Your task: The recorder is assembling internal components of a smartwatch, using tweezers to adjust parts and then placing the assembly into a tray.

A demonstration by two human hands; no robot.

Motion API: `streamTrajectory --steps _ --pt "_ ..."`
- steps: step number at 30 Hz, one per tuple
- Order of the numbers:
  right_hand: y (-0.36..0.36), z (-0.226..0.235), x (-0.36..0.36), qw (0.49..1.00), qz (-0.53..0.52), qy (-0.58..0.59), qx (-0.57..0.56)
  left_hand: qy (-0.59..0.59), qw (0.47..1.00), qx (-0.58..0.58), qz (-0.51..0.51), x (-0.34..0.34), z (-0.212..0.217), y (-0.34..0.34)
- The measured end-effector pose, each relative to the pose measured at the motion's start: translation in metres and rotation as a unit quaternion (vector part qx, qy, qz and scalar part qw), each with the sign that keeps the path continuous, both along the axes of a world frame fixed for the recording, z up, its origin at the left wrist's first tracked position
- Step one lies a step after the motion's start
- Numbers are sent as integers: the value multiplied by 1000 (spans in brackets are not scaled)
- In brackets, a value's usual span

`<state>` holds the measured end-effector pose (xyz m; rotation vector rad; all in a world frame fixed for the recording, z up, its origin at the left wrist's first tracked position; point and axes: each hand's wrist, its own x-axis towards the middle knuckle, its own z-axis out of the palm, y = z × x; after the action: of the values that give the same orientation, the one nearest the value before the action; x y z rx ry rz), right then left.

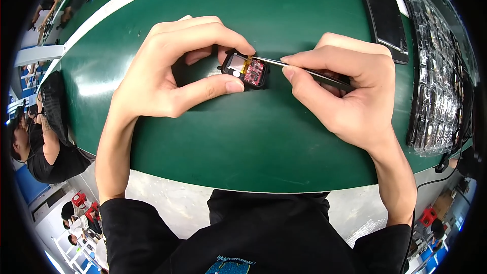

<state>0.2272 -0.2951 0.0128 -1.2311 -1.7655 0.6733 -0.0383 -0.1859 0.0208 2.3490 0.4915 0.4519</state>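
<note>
Between the thumb and fingers of my left hand (175, 66) is a small black device housing (259, 82), held at its left end just over the green tabletop. Its inside faces up: a silvery battery-like block, a strip of amber tape and a red circuit board show. My right hand (345, 81) pinches a slim metal tool, apparently tweezers (314, 73), like a pen. The tool's tip touches or hovers at the upper edge of the board, near the amber tape; contact is too fine to tell.
A stack of clear plastic trays (439, 76) with small parts stands along the right side. A flat black panel (383, 15) lies at the far right. A dark cable (441, 178) runs at the lower right. At the left edge sits another person (56, 152) beside a black mesh chair back (55, 101).
</note>
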Motion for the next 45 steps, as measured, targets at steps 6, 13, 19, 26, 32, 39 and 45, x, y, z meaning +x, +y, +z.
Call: streamTrajectory --steps 6,13,19,26,32,39,45 --pt "6 -6 6 991 -42 120 -35 -5 999 -24 38 3 -2 -5" --pt "9 -3 6 985 -74 151 -47 13 998 59 30 9 2 -10" --pt "13 -15 6 984 -69 164 -5 31 995 55 80 10 -6 -13" --pt "19 -19 7 979 -88 184 16 -67 979 -96 165 14 9 -22" --pt "16 -27 7 961 -30 262 88 -179 983 -7 -35 133 73 -37" --pt "12 1 6 984 -40 170 -43 -93 973 51 -208 334 111 -65" --pt "2 -13 13 981 -42 188 12 -43 931 191 -308 434 87 -67"
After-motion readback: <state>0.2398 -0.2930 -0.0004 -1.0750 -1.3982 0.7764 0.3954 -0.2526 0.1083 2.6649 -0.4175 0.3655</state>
